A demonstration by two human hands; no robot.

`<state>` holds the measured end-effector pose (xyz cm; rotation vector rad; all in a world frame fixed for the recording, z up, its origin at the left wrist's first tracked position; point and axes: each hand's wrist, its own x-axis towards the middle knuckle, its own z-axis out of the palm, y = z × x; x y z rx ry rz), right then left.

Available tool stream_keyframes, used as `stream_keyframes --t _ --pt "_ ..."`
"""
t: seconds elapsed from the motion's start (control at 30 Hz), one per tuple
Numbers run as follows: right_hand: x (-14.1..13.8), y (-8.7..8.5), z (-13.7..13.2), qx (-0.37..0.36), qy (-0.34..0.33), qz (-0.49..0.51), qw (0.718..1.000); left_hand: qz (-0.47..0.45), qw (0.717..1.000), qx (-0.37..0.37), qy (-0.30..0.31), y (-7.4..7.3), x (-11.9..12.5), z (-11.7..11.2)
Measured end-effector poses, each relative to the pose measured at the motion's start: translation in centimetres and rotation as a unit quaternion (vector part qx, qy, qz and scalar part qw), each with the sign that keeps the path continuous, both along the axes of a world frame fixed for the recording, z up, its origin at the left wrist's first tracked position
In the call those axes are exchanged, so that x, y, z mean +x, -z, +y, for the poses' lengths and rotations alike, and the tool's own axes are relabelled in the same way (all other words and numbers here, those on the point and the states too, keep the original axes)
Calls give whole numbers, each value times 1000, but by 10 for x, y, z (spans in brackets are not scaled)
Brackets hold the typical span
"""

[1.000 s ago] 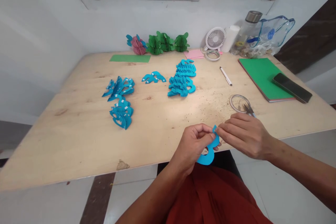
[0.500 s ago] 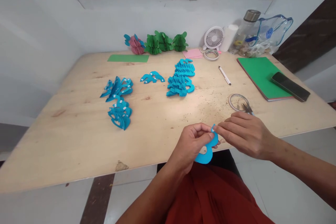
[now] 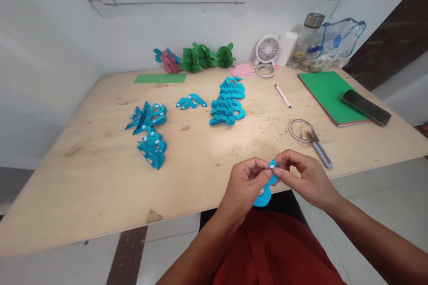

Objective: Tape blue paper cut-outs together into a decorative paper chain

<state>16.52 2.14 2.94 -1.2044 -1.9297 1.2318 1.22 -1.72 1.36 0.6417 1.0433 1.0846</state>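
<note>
My left hand [image 3: 245, 185] pinches a blue paper cutout [image 3: 264, 196] at the table's near edge. My right hand [image 3: 302, 176] pinches the cutout's top tip, where a small white tape piece sits. Both hands are closed on it, fingertips touching. On the wooden table [image 3: 100, 196] lie more blue cutouts: a large stack [image 3: 227, 102] in the middle, a small pair [image 3: 190, 101], and two folded clusters on the left, one [image 3: 147, 116] farther from me than the other [image 3: 152, 149].
A tape roll [image 3: 299, 129] and small snips [image 3: 319, 149] lie just beyond my right hand. Farther right are a green pad [image 3: 326, 93] with a phone [image 3: 366, 107]. A pen [image 3: 282, 95], fan [image 3: 267, 49], bottle, clear bag and green and pink paper ornaments [image 3: 203, 58] line the back.
My right hand has curled from flat fingers into a pinch on the cutout's tip, uncovering the snips. The view has shifted slightly.
</note>
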Motion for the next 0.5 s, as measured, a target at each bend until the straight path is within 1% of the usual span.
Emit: stream_keyframes --t 0.1,0.33,0.5 --pt "-3 2 -2 -9 22 17 1000 20 1000 0 -2 2 0 -1" --pt "-4 3 -1 0 33 7 999 56 998 18 -9 4 0 0" --pt "-4 9 -2 -34 44 24 998 53 998 28 -8 7 0 0"
